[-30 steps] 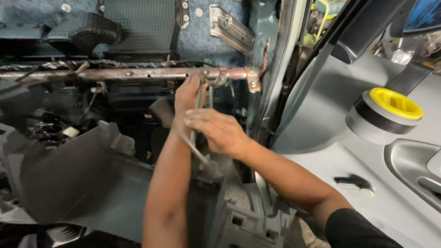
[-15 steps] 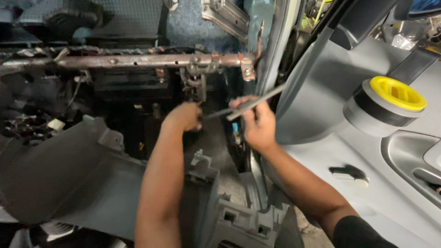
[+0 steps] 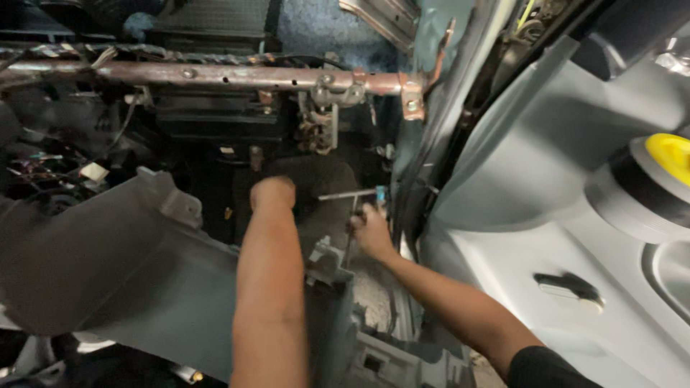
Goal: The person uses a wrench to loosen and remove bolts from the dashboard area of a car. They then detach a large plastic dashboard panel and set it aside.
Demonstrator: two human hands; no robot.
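Two hands now work lower, beneath the rusty crossbar [image 3: 215, 74]. The right hand [image 3: 372, 228], previously raised holding the metal rod [image 3: 351, 195] aslant, grips it level in the footwell; the left hand [image 3: 272, 192] is fisted, contents indiscernible, beside the grey trim panel [image 3: 144, 266].

Crossbar [image 3: 215, 73] above; panel [image 3: 129, 287] left; door [image 3: 560, 237] right; hands between, metal rod [image 3: 348, 195] at right hand [image 3: 372, 230].

rust-brown crossbar [image 3: 215, 74], grey door panel [image 3: 546, 215], yellow cap [image 3: 672, 154]
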